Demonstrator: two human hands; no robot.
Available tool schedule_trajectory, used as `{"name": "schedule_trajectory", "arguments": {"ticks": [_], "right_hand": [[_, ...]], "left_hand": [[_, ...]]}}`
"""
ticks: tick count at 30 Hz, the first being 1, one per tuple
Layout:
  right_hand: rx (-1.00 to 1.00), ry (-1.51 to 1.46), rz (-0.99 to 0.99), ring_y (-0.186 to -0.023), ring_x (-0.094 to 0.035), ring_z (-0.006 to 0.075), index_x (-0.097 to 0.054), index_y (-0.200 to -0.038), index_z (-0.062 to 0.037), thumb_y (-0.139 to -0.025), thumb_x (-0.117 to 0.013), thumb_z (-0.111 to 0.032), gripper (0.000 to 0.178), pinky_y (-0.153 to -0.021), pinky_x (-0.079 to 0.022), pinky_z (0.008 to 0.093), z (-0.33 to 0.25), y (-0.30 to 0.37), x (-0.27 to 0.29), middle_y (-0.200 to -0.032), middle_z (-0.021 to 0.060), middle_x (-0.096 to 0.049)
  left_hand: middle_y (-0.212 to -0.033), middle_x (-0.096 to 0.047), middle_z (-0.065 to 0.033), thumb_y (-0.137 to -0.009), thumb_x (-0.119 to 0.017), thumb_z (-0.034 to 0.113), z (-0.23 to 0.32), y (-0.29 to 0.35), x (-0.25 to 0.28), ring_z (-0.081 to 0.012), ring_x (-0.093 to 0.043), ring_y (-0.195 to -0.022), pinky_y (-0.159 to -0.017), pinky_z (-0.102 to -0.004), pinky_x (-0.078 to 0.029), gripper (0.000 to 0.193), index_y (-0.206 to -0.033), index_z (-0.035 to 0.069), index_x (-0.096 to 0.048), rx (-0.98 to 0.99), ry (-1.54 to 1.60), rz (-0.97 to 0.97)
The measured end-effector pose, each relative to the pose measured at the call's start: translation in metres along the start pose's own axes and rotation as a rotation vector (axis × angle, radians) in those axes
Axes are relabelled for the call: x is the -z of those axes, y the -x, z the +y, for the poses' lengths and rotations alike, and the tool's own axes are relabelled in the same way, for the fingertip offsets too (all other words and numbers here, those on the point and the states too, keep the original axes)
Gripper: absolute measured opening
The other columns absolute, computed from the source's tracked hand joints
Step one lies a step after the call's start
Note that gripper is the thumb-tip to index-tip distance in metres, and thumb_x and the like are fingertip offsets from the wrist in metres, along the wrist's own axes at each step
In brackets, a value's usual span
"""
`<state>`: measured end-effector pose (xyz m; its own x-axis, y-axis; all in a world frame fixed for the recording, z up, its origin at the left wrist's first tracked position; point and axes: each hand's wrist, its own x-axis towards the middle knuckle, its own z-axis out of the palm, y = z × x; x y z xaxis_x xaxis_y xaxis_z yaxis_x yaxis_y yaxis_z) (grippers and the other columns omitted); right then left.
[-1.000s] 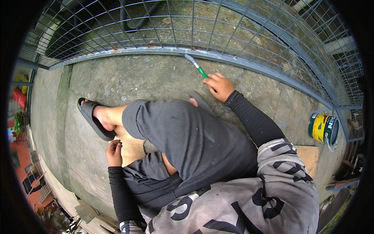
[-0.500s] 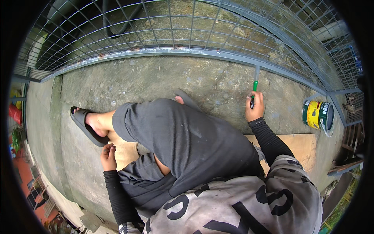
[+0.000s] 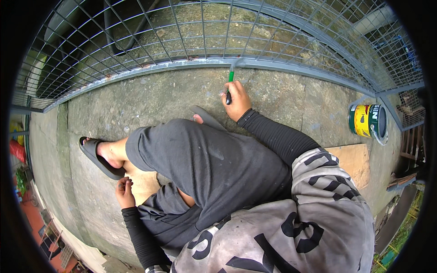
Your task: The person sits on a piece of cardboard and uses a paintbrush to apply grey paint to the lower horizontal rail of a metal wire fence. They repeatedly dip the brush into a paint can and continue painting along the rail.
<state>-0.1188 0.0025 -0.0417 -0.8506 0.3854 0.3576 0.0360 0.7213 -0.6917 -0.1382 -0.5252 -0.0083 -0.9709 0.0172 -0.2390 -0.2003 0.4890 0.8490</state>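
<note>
My right hand is closed round the green and black handle of a paintbrush. The brush's grey head touches the bottom rail of a grey wire mesh panel, near the middle of the view. My left hand rests beside my left leg, close to the dark slipper. Its fingers are curled in and their tips look dark; I see nothing held in them. To the right, a dark green and yellow paint can with a wire handle stands on the concrete, apart from my hands.
Mesh panels run along the far side and bend round to the right. I sit with bent legs on rough concrete; a piece of tan board lies under and beside me. Wooden slats stand at the far right.
My right hand has moved left with the paintbrush and slightly away from me, along the bottom rail. My left hand has stayed nearly in place. The view has shifted slightly.
</note>
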Motion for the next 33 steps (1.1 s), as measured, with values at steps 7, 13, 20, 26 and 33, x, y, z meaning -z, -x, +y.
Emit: {"name": "schedule_trajectory", "arguments": {"ticks": [7, 13, 20, 26, 33], "right_hand": [[0.150, -0.182, -0.235, -0.088, -0.060, 0.0286, -0.058, -0.101, -0.0049, -0.085, -0.061, -0.009, 0.016, -0.075, -0.048, 0.0390, -0.015, 0.000, 0.046, -0.094, 0.0117, -0.057], [-0.098, -0.332, 0.205, -0.074, -0.063, 0.0141, -0.057, -0.112, -0.0042, -0.091, -0.059, -0.009, 0.022, -0.063, -0.049, 0.0288, 0.020, 0.001, 0.092, -0.088, 0.0069, -0.065], [-0.500, -0.808, 0.505, -0.074, -0.070, 0.0219, -0.049, -0.106, -0.0035, -0.096, -0.053, -0.010, 0.013, -0.051, -0.052, 0.0270, 0.019, -0.018, 0.104, -0.089, 0.0146, -0.068], [-0.670, -1.007, 0.519, -0.080, -0.070, 0.0263, -0.047, -0.106, -0.0044, -0.095, -0.056, -0.011, 0.016, -0.052, -0.054, 0.0305, -0.019, -0.035, 0.041, -0.097, 0.0177, -0.066], [-0.564, -0.846, 0.448, -0.055, -0.067, 0.0184, -0.050, -0.094, -0.0049, -0.096, -0.055, -0.018, 0.015, -0.040, -0.045, 0.0232, -0.026, -0.030, 0.081, -0.069, 0.0123, -0.066]], "left_hand": [[-0.091, -0.064, -0.0075, -0.095, -0.056, 0.008, 0.003, 0.000, -0.004, -0.0145, -0.061, -0.080, -0.077, -0.0283, -0.051, 0.017, -0.104, -0.005, -0.060, 0.014, -0.050, 0.021], [-0.092, -0.064, -0.0075, -0.096, -0.055, 0.008, 0.001, 0.000, -0.002, -0.0142, -0.061, -0.083, -0.078, -0.0279, -0.051, 0.016, -0.105, -0.005, -0.060, 0.007, -0.055, -0.010], [-0.092, -0.064, -0.0064, -0.096, -0.055, 0.007, 0.009, -0.002, -0.006, -0.0133, -0.061, -0.084, -0.079, -0.0275, -0.050, 0.015, -0.104, -0.004, -0.060, 0.041, -0.065, -0.008], [-0.093, -0.063, -0.0063, -0.096, -0.055, 0.006, 0.004, -0.001, -0.005, -0.0133, -0.060, -0.084, -0.080, -0.0274, -0.050, 0.014, -0.104, -0.004, -0.060, 0.032, -0.024, -0.010], [-0.094, -0.063, -0.0068, -0.096, -0.055, 0.006, 0.003, 0.001, -0.002, -0.0139, -0.060, -0.085, -0.080, -0.0278, -0.050, 0.013, -0.104, -0.003, -0.059, 0.017, -0.043, -0.003]]}}
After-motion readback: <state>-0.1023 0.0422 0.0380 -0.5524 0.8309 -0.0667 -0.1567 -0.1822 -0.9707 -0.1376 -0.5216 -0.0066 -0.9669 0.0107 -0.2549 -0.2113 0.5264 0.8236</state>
